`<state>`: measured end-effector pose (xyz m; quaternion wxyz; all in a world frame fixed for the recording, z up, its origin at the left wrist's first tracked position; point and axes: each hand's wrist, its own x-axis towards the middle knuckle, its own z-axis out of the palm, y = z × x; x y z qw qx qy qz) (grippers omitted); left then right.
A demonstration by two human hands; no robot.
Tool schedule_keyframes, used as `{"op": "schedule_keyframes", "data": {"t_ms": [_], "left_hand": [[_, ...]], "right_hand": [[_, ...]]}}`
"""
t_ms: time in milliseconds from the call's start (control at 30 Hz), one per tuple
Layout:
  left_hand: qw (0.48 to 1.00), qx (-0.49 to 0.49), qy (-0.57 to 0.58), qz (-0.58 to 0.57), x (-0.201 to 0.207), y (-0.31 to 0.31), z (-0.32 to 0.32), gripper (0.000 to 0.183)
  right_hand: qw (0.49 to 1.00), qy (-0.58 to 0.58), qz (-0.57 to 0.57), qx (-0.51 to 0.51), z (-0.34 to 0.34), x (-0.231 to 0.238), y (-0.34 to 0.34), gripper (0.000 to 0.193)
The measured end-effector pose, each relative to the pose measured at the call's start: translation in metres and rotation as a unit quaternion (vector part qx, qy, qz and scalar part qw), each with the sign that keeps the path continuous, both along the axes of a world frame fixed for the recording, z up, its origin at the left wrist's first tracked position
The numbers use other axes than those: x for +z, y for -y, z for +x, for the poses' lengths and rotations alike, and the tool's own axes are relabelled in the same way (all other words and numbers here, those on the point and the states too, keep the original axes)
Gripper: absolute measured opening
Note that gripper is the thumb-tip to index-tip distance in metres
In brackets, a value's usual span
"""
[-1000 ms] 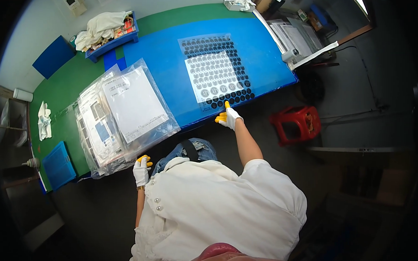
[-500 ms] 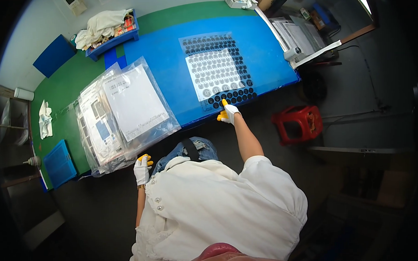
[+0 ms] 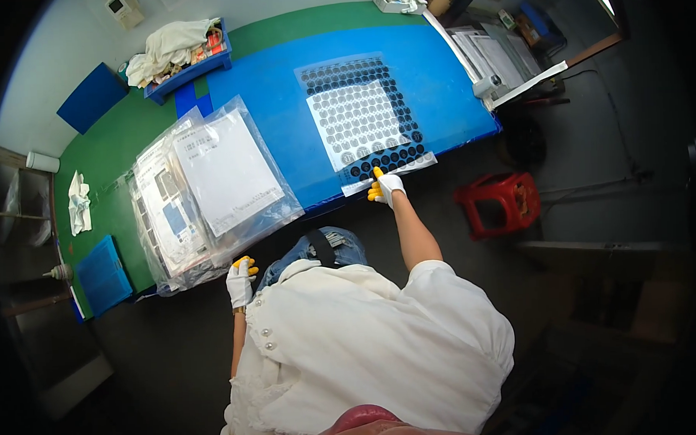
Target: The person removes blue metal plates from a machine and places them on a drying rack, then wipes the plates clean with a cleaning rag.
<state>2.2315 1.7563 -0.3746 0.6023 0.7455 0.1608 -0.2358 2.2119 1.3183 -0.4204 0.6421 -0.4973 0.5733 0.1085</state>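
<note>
A gloved right hand (image 3: 388, 187) pinches the near edge of a dot-printed film sheet (image 3: 403, 114) between yellow-tipped fingers (image 3: 378, 173), the film lying upper center on a blue surface (image 3: 452, 91) and overlapping a white sheet (image 3: 352, 116). Left of center, the gloved left hand (image 3: 241, 282) hangs beside plastic-sleeved papers (image 3: 228, 176), fingers curled; whether they grip anything cannot be told.
</note>
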Motion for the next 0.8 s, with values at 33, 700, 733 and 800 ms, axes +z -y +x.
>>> {"op": "schedule_keyframes", "data": {"t_ms": [33,700,733,800], "left_hand": [[1.0,0.0,-0.003,0.005,0.002,0.002,0.0,0.026],[0.999,0.052,-0.016,0.006,-0.011,0.006,-0.008,0.022],[0.999,0.052,-0.012,0.008,-0.012,0.005,-0.007,0.021],[0.999,0.05,-0.007,0.007,-0.013,0.006,-0.006,0.021]], "right_hand": [[0.999,0.0,-0.044,0.009,-0.004,-0.002,0.007,0.038],[0.978,0.111,-0.179,0.01,0.019,-0.002,0.069,0.015],[0.976,0.11,-0.19,0.008,0.02,-0.001,0.066,0.015],[0.975,0.116,-0.188,-0.001,0.018,-0.006,0.07,0.016]]}}
